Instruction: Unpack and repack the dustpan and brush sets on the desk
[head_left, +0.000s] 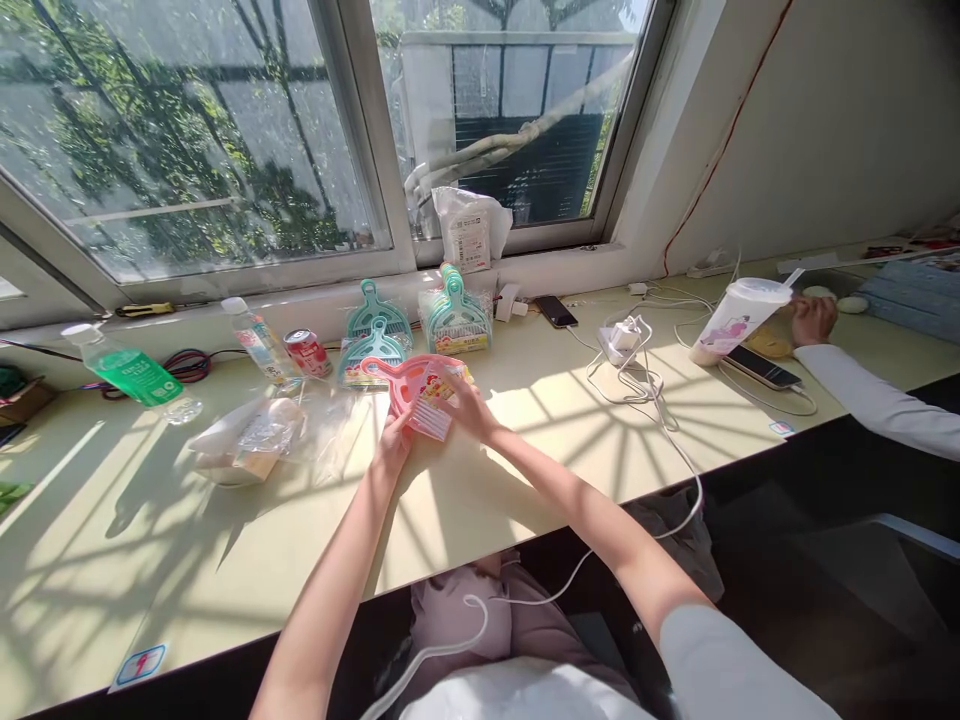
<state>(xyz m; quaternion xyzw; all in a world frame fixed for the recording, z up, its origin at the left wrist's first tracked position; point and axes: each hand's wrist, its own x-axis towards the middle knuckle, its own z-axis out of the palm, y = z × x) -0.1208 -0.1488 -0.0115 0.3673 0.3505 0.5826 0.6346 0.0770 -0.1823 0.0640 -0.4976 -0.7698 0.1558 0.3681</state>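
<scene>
Above the table, a small pink dustpan [401, 378] with a yellow-and-red printed card [442, 392] is between my hands. My left hand [396, 432] is closed round its lower left side. On the other side, my right hand [470, 402] pinches at the card and the dustpan's right edge; its fingertips are partly hidden. White bristle-like stripes show at the dustpan's lower edge. Just beyond it, teal dustpan sets [373, 350] lie on the table, and a stack of bagged teal dustpans [456, 318] leans by the windowsill.
To the left are a green-labelled bottle [139, 375], another bottle [259, 343], a red can [307, 353] and a plastic-wrapped package [255, 438]. Rightward lie tangled white cables [637, 365], phones [556, 311] and a tilted cup [739, 318]. Another person's hand [814, 320] rests at far right.
</scene>
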